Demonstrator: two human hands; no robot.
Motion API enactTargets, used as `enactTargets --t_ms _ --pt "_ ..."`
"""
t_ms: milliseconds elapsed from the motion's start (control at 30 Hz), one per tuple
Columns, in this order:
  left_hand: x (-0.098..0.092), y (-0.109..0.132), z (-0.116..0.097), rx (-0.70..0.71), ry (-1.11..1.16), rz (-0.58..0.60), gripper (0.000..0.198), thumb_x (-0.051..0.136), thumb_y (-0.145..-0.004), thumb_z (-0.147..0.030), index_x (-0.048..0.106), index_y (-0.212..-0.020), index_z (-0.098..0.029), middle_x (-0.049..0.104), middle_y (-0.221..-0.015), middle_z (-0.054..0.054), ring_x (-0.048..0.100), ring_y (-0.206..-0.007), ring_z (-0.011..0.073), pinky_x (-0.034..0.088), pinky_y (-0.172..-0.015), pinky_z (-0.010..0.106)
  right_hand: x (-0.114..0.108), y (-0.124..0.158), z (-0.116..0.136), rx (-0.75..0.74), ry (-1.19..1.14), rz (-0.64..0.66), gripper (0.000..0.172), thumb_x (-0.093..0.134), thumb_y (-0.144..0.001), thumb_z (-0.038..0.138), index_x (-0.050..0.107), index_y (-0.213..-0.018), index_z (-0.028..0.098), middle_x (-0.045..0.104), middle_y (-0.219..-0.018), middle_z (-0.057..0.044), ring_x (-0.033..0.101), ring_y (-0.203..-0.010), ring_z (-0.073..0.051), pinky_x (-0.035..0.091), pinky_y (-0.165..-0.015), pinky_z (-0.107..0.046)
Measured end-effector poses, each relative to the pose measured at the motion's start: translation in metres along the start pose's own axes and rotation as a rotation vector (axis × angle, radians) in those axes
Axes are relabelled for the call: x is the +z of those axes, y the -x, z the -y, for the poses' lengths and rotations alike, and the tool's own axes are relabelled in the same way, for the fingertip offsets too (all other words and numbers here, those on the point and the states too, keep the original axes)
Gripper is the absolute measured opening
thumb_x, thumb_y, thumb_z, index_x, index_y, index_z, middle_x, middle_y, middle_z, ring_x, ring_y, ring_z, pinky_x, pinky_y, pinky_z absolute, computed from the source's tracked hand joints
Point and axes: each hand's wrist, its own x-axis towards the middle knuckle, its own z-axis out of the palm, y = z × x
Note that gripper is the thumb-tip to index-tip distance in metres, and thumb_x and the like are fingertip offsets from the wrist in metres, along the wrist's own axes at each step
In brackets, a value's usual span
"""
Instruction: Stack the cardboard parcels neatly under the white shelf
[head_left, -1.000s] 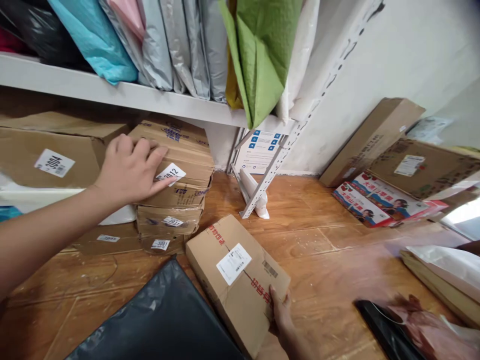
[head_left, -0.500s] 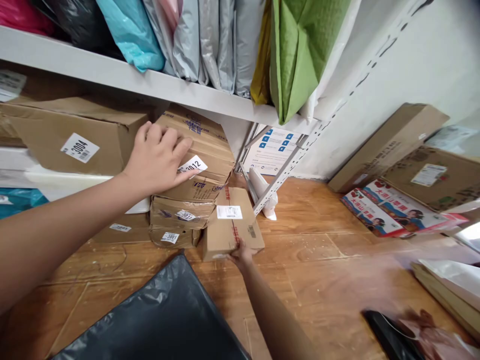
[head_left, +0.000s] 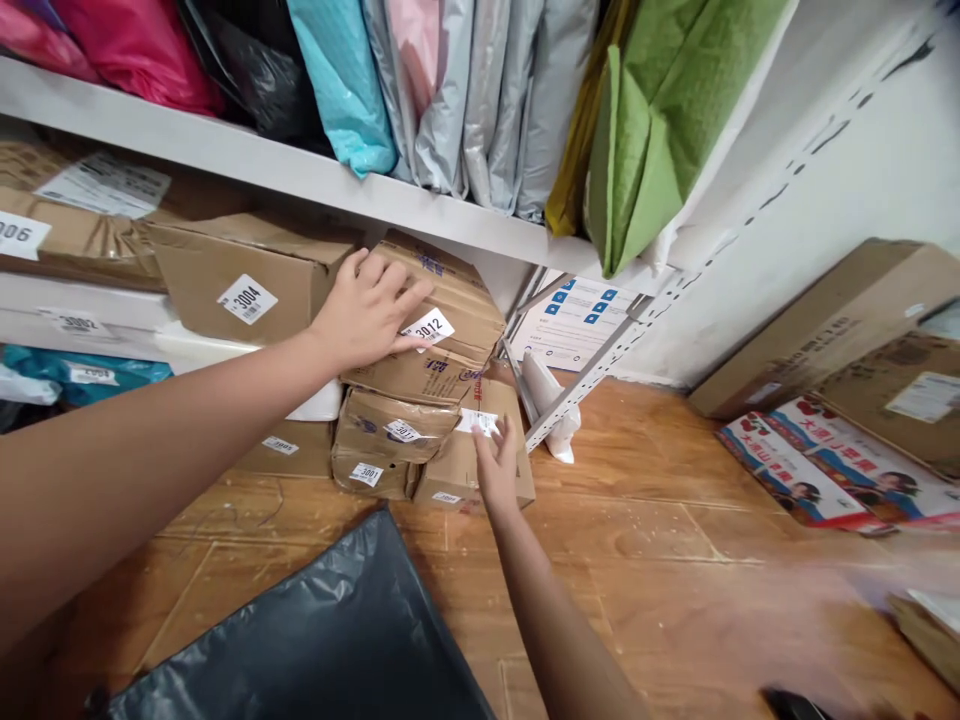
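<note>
Under the white shelf [head_left: 300, 175], on the wooden floor [head_left: 637, 520], our left hand [head_left: 371, 315] lies flat and open on the carton labelled 3012 [head_left: 442, 320]. Just right of that stack, our right hand [head_left: 496, 462], fingers spread, presses the small cardboard parcel [head_left: 469, 470], its long axis pointing inward.

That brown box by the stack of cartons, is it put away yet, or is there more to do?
Nearly. The brown box already stands on the floor against the stack of cartons under the shelf. The right hand lies flat on its face, pressing it in, while the left hand steadies the top carton. Left: letting go. The black bag lies untouched in front.
</note>
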Motion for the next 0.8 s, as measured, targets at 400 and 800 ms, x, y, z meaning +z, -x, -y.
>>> enactTargets --t_ms 400,800 --pt "-0.016 0.007 0.003 0.137 -0.025 -0.008 0.071 0.06 -0.089 -0.051 0.038 -0.149 -0.021 0.049 -0.141 0.016 0.042 -0.132 0.035 0.022 -0.118 0.059 0.08 -0.034 0.074 -0.332 -0.025 0.053 0.121 0.05 -0.07 0.08 0.004 -0.148 0.0 0.025 -0.158 -0.031 0.031 -0.147 -0.029 0.029 -0.121 -0.048" --pt "-0.008 0.323 0.022 0.0 0.304 0.02 0.072 0.046 -0.081 -0.036 0.028 -0.148 -0.056 0.07 -0.122 -0.007 0.064 -0.113 0.0308 0.048 -0.106 0.055 0.049 -0.025 0.075 -0.337 0.107 0.114 0.099 0.057 -0.071 0.075 0.025 -0.139 0.01 0.038 -0.152 -0.029 0.038 -0.144 -0.029 0.031 -0.12 -0.046"
